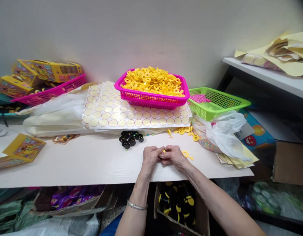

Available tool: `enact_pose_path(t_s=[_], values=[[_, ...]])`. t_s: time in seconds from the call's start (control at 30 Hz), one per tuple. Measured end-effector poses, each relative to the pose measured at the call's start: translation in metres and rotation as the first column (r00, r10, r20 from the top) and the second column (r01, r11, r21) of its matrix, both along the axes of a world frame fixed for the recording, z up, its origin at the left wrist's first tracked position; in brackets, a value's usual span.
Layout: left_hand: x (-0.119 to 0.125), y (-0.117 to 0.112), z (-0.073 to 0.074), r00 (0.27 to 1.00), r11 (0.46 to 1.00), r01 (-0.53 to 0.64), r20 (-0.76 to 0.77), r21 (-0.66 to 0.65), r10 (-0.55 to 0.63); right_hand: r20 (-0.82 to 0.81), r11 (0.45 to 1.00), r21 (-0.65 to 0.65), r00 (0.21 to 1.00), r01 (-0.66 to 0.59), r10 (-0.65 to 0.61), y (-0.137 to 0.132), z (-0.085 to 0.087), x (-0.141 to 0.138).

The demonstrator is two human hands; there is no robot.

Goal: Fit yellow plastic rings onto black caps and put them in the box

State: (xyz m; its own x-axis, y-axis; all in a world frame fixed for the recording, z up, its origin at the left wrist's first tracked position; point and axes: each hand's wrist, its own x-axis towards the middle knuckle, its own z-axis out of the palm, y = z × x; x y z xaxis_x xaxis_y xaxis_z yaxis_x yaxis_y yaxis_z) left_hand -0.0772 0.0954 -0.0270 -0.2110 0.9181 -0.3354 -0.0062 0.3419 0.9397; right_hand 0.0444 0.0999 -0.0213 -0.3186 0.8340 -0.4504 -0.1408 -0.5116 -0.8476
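Note:
My left hand (151, 157) and my right hand (174, 155) meet above the front of the white table, fingers pinched together. Between the fingertips shows a small yellow plastic piece (163, 151); the fingers hide most of it. A yellow ring-shaped piece with a stem (187, 155) lies just right of my right hand. To the left of my hands stands a cluster of several small black round cups (131, 141), with tiny coloured bits in some. Behind my right hand, more yellow ring pieces (181, 131) lie loose.
A pink basket (151, 100) heaped with yellow pieces sits on sheets of round stickers (112, 123). Right of it are a green basket (222, 105) holding pink beads and a plastic bag (222, 131) of coloured beads. A carton (205, 216) of black-and-yellow pieces stands below the table edge.

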Motion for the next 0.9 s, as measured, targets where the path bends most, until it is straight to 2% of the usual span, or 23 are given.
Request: enact_pose_path(t_s=[0.17,0.3,0.37,0.47,0.57,0.63,0.67,0.8,0.9], values=[[0.003,0.004,-0.005,1.000,1.000,-0.009,-0.005,0.013,0.009,-0.038,0.998,-0.010,0.997,0.066,-0.066,0.003,-0.001,-0.003],[0.006,0.001,-0.007,0.997,0.998,-0.020,-0.067,0.057,0.024,-0.047,0.999,0.006,0.998,0.039,-0.039,0.002,-0.002,-0.001],[0.005,-0.005,-0.007,0.999,0.994,-0.009,-0.039,0.105,0.013,-0.062,0.999,0.026,0.998,0.025,-0.023,0.000,-0.002,0.000],[-0.001,-0.017,-0.003,0.990,0.986,0.078,0.104,0.149,-0.095,-0.070,0.999,0.034,0.997,0.038,-0.036,-0.004,-0.001,0.002],[-0.008,-0.030,0.002,0.944,0.949,0.242,0.177,0.201,-0.279,-0.074,0.996,0.043,0.994,0.082,-0.079,-0.010,0.002,0.004],[-0.008,-0.038,0.006,0.921,0.908,0.330,0.122,0.259,-0.369,-0.080,0.993,0.084,0.994,0.087,-0.080,-0.017,0.006,0.007],[-0.006,-0.041,0.007,0.923,0.891,0.345,0.064,0.294,-0.378,-0.078,0.991,0.109,0.994,0.083,-0.075,-0.021,0.008,0.009],[0.011,-0.053,0.012,0.940,0.850,0.324,-0.244,0.415,-0.239,-0.006,0.974,0.219,0.998,0.064,-0.065,-0.044,0.024,0.027],[0.022,-0.066,0.019,0.904,0.812,0.346,-0.398,0.470,-0.155,0.031,0.925,0.377,0.999,-0.041,0.031,-0.064,0.035,0.049]])
